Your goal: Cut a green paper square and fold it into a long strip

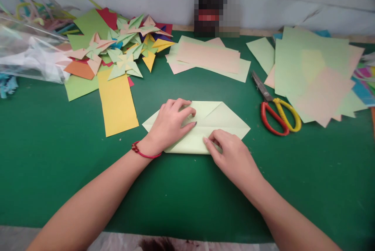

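A pale green sheet of paper (202,116), folded to a long shape with pointed left and right ends, lies flat on the green table. My left hand (175,120), with a red cord bracelet at its wrist, rests on the paper's left half; its fingers are spread and slightly bent. On the lower right part, my right hand (230,147) has thumb and curled fingers close together at the folded front flap. The right fingertips are partly hidden, so what they pinch shows only as the paper's edge. Creases run across the paper's middle and upper right.
Scissors (274,106) with red and yellow handles lie to the right, beside stacked pale sheets (316,75). Cut paper strips (208,56) lie at the back. Folded paper stars (124,63) and a yellow paper rectangle (118,102) are at the left, near a clear plastic bag (32,52).
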`<action>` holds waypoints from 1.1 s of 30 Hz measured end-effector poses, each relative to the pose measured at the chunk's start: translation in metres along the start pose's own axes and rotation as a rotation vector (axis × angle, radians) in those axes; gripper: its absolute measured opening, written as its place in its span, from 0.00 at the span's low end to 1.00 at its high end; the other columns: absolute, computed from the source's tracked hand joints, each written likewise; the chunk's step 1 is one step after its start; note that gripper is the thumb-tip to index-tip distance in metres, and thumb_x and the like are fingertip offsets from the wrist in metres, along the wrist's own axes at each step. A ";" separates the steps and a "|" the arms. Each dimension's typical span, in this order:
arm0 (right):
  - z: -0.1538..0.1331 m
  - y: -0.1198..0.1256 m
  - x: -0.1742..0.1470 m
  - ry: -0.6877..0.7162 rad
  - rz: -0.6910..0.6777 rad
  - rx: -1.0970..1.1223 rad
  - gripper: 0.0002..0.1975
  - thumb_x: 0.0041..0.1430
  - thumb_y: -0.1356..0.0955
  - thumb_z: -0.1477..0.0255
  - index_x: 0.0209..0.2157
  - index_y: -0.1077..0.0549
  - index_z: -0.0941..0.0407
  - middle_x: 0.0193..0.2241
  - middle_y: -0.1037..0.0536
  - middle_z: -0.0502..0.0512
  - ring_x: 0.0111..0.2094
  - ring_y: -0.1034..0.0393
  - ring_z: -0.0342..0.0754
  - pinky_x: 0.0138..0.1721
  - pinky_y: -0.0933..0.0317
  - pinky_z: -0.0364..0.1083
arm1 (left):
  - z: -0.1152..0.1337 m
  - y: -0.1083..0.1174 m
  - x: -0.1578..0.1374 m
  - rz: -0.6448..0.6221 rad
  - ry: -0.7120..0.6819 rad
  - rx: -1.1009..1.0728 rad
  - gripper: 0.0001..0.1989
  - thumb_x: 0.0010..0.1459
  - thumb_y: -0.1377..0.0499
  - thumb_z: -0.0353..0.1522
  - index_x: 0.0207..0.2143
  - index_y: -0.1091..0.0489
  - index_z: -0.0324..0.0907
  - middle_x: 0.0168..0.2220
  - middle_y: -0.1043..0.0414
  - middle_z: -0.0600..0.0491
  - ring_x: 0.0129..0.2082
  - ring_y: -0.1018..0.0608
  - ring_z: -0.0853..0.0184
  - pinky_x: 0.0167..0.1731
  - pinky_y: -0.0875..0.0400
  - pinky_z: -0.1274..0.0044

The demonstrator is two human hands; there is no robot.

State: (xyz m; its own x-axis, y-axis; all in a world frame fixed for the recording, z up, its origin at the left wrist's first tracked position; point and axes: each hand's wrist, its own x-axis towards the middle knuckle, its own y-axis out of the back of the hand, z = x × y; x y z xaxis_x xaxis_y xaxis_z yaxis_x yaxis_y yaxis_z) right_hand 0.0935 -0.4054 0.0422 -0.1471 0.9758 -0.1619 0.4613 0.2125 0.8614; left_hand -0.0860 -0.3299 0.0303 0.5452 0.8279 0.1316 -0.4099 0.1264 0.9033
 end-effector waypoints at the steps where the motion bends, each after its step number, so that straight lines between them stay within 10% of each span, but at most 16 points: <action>1: 0.000 0.000 0.000 0.001 0.000 0.002 0.13 0.62 0.40 0.66 0.24 0.40 0.55 0.24 0.33 0.48 0.26 0.41 0.43 0.29 0.51 0.44 | 0.000 0.000 0.000 -0.002 0.000 0.000 0.08 0.57 0.43 0.34 0.40 0.32 0.44 0.50 0.35 0.50 0.46 0.35 0.60 0.46 0.38 0.67; 33: 0.000 0.001 0.001 0.006 0.021 0.000 0.13 0.61 0.40 0.66 0.24 0.39 0.55 0.24 0.31 0.49 0.25 0.41 0.43 0.28 0.51 0.44 | 0.001 0.002 -0.002 -0.031 0.011 -0.064 0.16 0.51 0.39 0.37 0.41 0.35 0.43 0.47 0.39 0.48 0.46 0.36 0.59 0.47 0.39 0.67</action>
State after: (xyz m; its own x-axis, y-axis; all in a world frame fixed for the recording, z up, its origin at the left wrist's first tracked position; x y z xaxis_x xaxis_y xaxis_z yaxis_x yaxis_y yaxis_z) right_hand 0.0939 -0.4046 0.0427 -0.1425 0.9797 -0.1411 0.4639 0.1921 0.8648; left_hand -0.0869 -0.3319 0.0321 0.5505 0.8290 0.0988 -0.4388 0.1867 0.8790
